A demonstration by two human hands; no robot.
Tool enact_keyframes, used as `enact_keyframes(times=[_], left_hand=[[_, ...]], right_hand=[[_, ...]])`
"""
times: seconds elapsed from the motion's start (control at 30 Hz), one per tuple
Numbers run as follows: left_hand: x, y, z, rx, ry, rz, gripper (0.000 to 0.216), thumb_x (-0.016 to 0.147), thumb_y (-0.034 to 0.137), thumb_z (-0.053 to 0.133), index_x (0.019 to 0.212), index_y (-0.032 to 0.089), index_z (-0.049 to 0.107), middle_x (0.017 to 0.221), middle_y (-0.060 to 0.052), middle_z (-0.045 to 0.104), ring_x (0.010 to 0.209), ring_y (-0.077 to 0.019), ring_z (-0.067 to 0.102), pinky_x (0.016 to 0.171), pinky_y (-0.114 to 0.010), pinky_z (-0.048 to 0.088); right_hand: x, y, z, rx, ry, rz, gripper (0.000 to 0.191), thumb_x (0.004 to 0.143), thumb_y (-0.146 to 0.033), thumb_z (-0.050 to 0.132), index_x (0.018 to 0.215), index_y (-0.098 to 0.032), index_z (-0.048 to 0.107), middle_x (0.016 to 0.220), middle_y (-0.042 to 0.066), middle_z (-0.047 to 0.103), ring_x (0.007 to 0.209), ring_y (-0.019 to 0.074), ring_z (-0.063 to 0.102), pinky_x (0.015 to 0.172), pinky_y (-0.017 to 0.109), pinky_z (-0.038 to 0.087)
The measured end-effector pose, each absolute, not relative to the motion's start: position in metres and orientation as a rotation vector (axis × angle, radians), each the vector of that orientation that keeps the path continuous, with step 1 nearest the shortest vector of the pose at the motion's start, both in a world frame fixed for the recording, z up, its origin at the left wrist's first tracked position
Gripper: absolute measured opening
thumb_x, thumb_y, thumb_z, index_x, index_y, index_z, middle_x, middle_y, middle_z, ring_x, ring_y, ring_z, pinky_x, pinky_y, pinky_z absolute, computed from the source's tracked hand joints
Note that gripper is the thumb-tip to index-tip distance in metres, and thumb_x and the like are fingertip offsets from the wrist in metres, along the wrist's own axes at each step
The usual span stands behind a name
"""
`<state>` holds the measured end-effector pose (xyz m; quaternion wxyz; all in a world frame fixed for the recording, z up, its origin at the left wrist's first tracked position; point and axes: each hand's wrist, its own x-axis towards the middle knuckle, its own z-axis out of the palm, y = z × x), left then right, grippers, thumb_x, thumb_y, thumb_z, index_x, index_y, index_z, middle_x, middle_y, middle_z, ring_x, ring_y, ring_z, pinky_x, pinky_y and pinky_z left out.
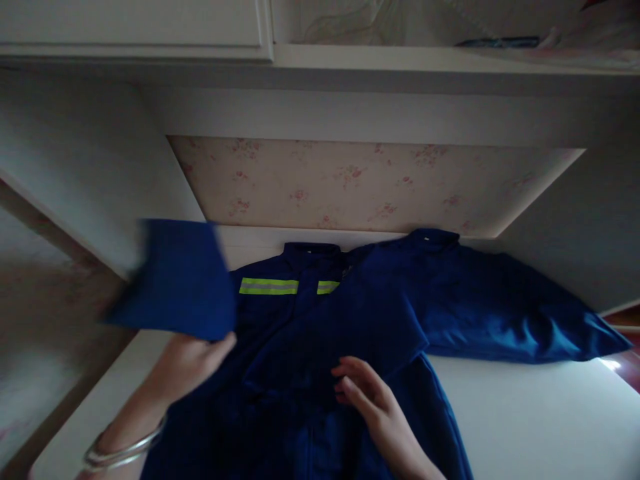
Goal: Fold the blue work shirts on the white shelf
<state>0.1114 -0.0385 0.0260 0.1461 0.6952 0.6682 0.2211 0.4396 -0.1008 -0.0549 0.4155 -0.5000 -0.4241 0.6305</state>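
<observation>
Head camera, looking down onto a white tabletop (pixel 525 420) set into an alcove, and spread across it is a dark blue work jacket (pixel 320 347), collar at twelve o'clock, hem running off the bottom edge toward six. It lies front up, the yellow-green reflective stripe (pixel 269 286) across the chest just below the collar (pixel 313 250).

At nine o'clock the left hand (pixel 187 363) is up off the table with the jacket's left sleeve (pixel 175 277) raised; the cloth is blurred and its cuff end stands open toward the camera. The fingers are tucked under the fabric, so the hand looks closed on it, though the grip itself is hidden. Holding it high like that keeps the sleeve clear of the body of the jacket. A silver bangle (pixel 123 450) sits on that wrist at seven o'clock.

Near the centre, just toward five o'clock, the right hand (pixel 373 400) rests on the jacket front, fingers loosely spread and slightly curled, holding nothing, pressing the cloth flat so the body stays put while the sleeve is lifted.

The other sleeve (pixel 525 313) lies stretched out toward three o'clock, flat on the table, its cuff reaching the far edge.

Behind, at twelve, a floral wallpaper panel (pixel 370 183) backs the alcove, with white cabinets (pixel 135 23) above.
</observation>
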Motion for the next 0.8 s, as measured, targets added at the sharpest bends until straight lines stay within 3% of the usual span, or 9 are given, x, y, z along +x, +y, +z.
enact_keyframes(times=[0.03, 0.1, 0.17, 0.23, 0.3, 0.47, 0.57, 0.67, 0.8], left_hand=[[0.135, -0.036, 0.022, 2.072, 1.669, 0.469, 0.025, 0.08, 0.041, 0.053, 0.086, 0.022, 0.069, 0.09, -0.003, 0.069, 0.087, -0.0237, 0.064, 0.089, -0.035, 0.051], [0.175, -0.032, 0.01, 2.097, 1.263, 0.222, 0.045, 0.075, 0.025, 0.058, 0.12, 0.028, 0.065, 0.124, -0.003, 0.061, 0.099, -0.0197, 0.063, 0.093, -0.029, 0.049], [0.195, -0.029, -0.003, 2.015, 1.1, 0.091, 0.059, 0.075, 0.024, 0.063, 0.133, 0.035, 0.056, 0.127, -0.002, 0.058, 0.095, -0.0168, 0.063, 0.086, -0.027, 0.051], [0.195, -0.022, -0.015, 1.93, 1.171, 0.143, 0.045, 0.082, 0.036, 0.062, 0.127, 0.032, 0.061, 0.114, -0.002, 0.063, 0.084, -0.0157, 0.062, 0.076, -0.027, 0.052], [0.178, -0.011, -0.024, 1.925, 1.389, 0.36, 0.035, 0.089, 0.046, 0.053, 0.117, 0.029, 0.066, 0.108, -0.002, 0.064, 0.083, -0.0161, 0.062, 0.077, -0.028, 0.051], [0.106, 0.031, -0.04, 1.91, 1.93, 0.731, 0.048, 0.088, 0.053, 0.044, 0.114, 0.018, 0.065, 0.117, -0.01, 0.061, 0.09, -0.0224, 0.06, 0.093, -0.037, 0.048], [0.063, 0.055, -0.05, 1.844, 2.03, 0.678, 0.061, 0.083, 0.055, 0.042, 0.12, 0.01, 0.061, 0.125, -0.018, 0.057, 0.093, -0.0269, 0.061, 0.095, -0.042, 0.047], [0.037, 0.076, -0.06, 1.833, 1.971, 0.539, 0.068, 0.078, 0.059, 0.046, 0.122, 0.009, 0.061, 0.132, -0.019, 0.058, 0.105, -0.0301, 0.062, 0.095, -0.039, 0.049], [0.035, 0.097, -0.071, 1.819, 1.883, 0.356, 0.068, 0.078, 0.068, 0.047, 0.111, 0.012, 0.067, 0.118, -0.015, 0.07, 0.104, -0.0289, 0.065, 0.089, -0.033, 0.051]], right_hand=[[0.444, -0.097, -0.05, -1.219, -0.904, 1.627, 0.053, 0.088, -0.06, 0.062, 0.126, -0.023, 0.057, 0.121, 0.009, 0.064, 0.103, 0.0238, 0.063, 0.089, 0.039, 0.054], [0.455, -0.092, -0.045, -1.124, -0.632, 1.692, 0.057, 0.088, -0.066, 0.058, 0.125, -0.022, 0.057, 0.122, 0.01, 0.063, 0.103, 0.0258, 0.063, 0.088, 0.044, 0.055], [0.465, -0.091, -0.048, -1.075, -0.466, 1.714, 0.061, 0.087, -0.071, 0.054, 0.123, -0.021, 0.057, 0.12, 0.01, 0.063, 0.1, 0.0272, 0.065, 0.084, 0.046, 0.057], [0.473, -0.092, -0.057, -1.139, -0.383, 1.667, 0.063, 0.084, -0.072, 0.059, 0.121, -0.021, 0.057, 0.116, 0.008, 0.064, 0.092, 0.0252, 0.067, 0.079, 0.043, 0.058], [0.478, -0.092, -0.069, -1.271, -0.35, 1.587, 0.064, 0.079, -0.068, 0.068, 0.122, -0.023, 0.056, 0.116, 0.006, 0.063, 0.082, 0.0216, 0.069, 0.072, 0.038, 0.059], [0.479, -0.091, -0.083, -1.501, -0.446, 1.513, 0.063, 0.071, -0.058, 0.08, 0.114, -0.017, 0.062, 0.105, 0.007, 0.068, 0.073, 0.0216, 0.07, 0.064, 0.032, 0.058], [0.486, -0.096, -0.08, -1.498, -0.553, 1.571, 0.051, 0.071, -0.056, 0.079, 0.1, -0.016, 0.068, 0.097, 0.007, 0.07, 0.078, 0.0236, 0.07, 0.067, 0.031, 0.057], [0.496, -0.109, -0.077, -1.506, -0.644, 1.62, 0.047, 0.073, -0.059, 0.075, 0.096, -0.018, 0.071, 0.095, 0.006, 0.07, 0.084, 0.0248, 0.069, 0.071, 0.033, 0.057], [0.51, -0.136, -0.09, -1.61, -0.744, 1.656, 0.047, 0.066, -0.064, 0.074, 0.076, -0.018, 0.069, 0.072, 0.002, 0.062, 0.069, 0.0186, 0.061, 0.064, 0.028, 0.052]])
